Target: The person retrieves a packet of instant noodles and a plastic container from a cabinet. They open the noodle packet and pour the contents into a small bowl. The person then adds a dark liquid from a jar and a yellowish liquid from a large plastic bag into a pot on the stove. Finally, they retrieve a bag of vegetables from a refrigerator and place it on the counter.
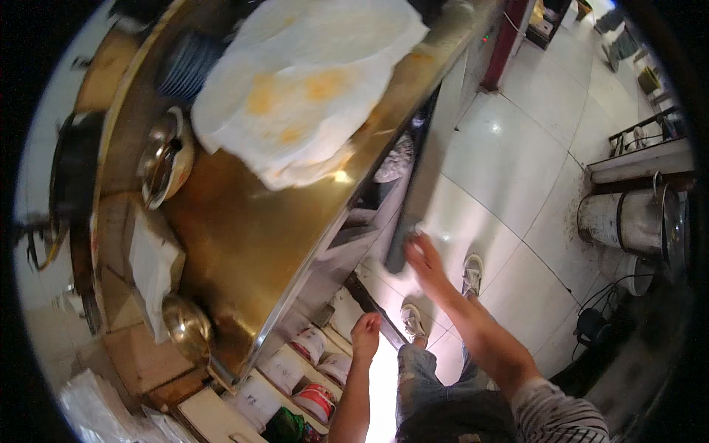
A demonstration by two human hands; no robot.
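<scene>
My right hand (422,260) is at the near end of a long grey cabinet door (428,170), which stands out from under the counter. Its fingers are curled at the door's edge and slightly blurred. Behind the door, the under-counter cabinet shows a clear bag (396,158) of pale contents. My left hand (365,336) hovers to the left, beside the counter's front, with fingers curled in; their inside is hidden. Large white flatbreads (303,96) with browned patches lie overlapping at the far end of the brass-coloured counter (236,229).
On the counter's left stand a metal bowl (166,159), a white cloth or paper (155,266) and a round metal ladle (188,328). Several white tubs (281,369) sit below the near corner. Across the tiled floor (509,214) is a large metal pot (628,220); a person's legs (620,48) show far off.
</scene>
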